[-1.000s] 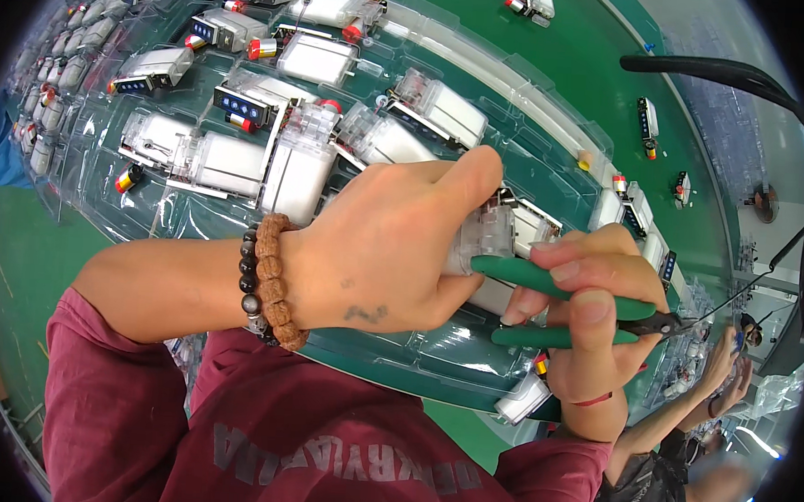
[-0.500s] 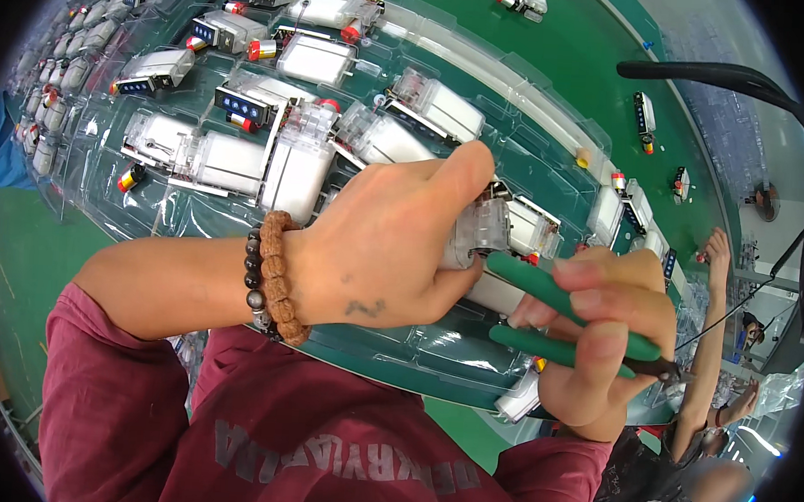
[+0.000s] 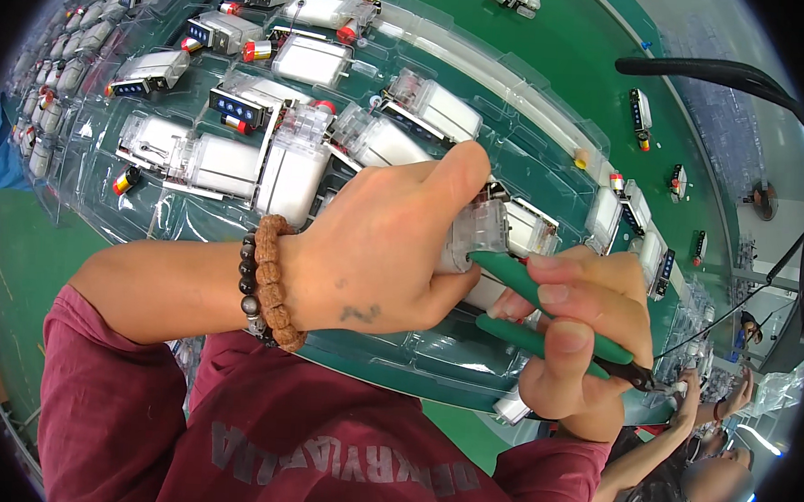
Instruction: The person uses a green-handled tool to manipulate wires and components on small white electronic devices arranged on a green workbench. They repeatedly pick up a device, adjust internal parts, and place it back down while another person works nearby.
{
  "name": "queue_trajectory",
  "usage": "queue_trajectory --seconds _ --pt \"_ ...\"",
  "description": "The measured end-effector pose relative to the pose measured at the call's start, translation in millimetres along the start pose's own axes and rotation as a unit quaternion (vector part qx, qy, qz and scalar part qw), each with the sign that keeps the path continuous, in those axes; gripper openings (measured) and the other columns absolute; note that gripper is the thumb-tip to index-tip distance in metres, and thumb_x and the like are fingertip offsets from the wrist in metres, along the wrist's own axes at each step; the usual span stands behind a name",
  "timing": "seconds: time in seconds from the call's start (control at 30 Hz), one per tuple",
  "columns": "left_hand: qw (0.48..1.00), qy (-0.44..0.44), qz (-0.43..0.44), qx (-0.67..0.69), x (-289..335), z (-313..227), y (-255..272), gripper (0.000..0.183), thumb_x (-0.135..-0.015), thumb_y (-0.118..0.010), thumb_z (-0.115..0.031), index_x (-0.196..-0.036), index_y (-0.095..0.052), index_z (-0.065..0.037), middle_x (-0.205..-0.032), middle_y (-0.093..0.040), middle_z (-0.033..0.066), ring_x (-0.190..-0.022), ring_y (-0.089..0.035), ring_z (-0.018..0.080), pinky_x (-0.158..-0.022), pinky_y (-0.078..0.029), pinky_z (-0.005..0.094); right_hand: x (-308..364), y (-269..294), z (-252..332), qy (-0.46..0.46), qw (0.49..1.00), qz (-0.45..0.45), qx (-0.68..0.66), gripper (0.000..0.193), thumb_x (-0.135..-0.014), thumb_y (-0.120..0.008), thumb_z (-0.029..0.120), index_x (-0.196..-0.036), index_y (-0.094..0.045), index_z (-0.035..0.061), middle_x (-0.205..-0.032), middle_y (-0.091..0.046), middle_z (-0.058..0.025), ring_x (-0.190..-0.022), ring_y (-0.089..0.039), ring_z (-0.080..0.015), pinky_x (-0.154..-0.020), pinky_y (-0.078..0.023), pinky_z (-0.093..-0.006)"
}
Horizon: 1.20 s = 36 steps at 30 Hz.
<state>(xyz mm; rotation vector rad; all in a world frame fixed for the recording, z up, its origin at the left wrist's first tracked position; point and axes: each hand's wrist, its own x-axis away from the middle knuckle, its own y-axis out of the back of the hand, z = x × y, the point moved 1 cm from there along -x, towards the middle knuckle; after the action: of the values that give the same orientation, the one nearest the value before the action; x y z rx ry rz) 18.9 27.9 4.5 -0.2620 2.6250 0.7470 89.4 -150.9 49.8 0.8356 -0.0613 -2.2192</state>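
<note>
My left hand [image 3: 375,250] is closed around a small device with a clear plastic end [image 3: 477,232], its thumb lying along the top. Most of that device is hidden behind the fingers. My right hand [image 3: 589,320] grips green-handled cutting pliers [image 3: 514,277] whose dark jaws [image 3: 636,375] point away to the lower right. The upper handle's end overlaps the clear plastic, and whether they touch I cannot tell. Just beyond my hands lie similar white units with clear ends, among them one white unit [image 3: 294,177] beside my left wrist.
Clear plastic trays [image 3: 163,211] with several white units and red-yellow cylinders cover the green work surface. A green conveyor belt [image 3: 575,78] carrying several small units runs along the far side. At the lower right a co-worker's arm [image 3: 650,459] reaches in. A black curved bar [image 3: 711,76] crosses the upper right.
My right hand and the pliers have shifted slightly left, toward the held device. The co-worker's raised arm has dropped back from the belt, where a small unit now shows.
</note>
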Motion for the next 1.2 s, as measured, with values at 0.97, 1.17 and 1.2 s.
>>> queue_trajectory --seconds 0.97,1.17,1.2 --pt "0.999 -0.031 -0.005 -0.006 3.7 -6.7 -8.5 0.049 -0.071 -0.071 -0.004 -0.107 -0.037 0.002 -0.077 -0.057 0.0237 -0.074 -0.058 0.048 -0.063 -0.047 0.0499 8.5 12.9 7.4 0.027 0.999 0.021 0.034 0.016 -0.084 -0.067 0.004 -0.099 -0.068 0.0005 -0.094 -0.068 -0.0189 -0.077 -0.068 -0.0241 -0.065 -0.055 -0.032" --pt "0.999 -0.038 0.005 -0.001 3.3 -9.6 -10.4 0.051 -0.07 -0.071 -0.004 -0.108 -0.037 0.003 -0.078 -0.057 0.024 -0.074 -0.059 0.0482 -0.063 -0.048 0.0497 12.6 9.2 8.9 0.051 0.997 0.022 0.059 0.026 -0.075 -0.074 -0.006 -0.1 -0.07 -0.0002 -0.096 -0.07 -0.0201 -0.077 -0.069 -0.0251 -0.065 -0.055 -0.0297" --pt "0.999 -0.044 0.003 -0.003 3.2 -9.3 -10.9 0.051 -0.07 -0.071 -0.004 -0.108 -0.037 0.003 -0.079 -0.058 0.0242 -0.074 -0.059 0.0482 -0.063 -0.048 0.0497 12.9 8.3 10.6 0.059 0.996 0.02 0.065 0.027 -0.074 -0.074 -0.006 -0.1 -0.071 -0.0004 -0.097 -0.07 -0.0203 -0.076 -0.069 -0.0249 -0.065 -0.055 -0.0296"
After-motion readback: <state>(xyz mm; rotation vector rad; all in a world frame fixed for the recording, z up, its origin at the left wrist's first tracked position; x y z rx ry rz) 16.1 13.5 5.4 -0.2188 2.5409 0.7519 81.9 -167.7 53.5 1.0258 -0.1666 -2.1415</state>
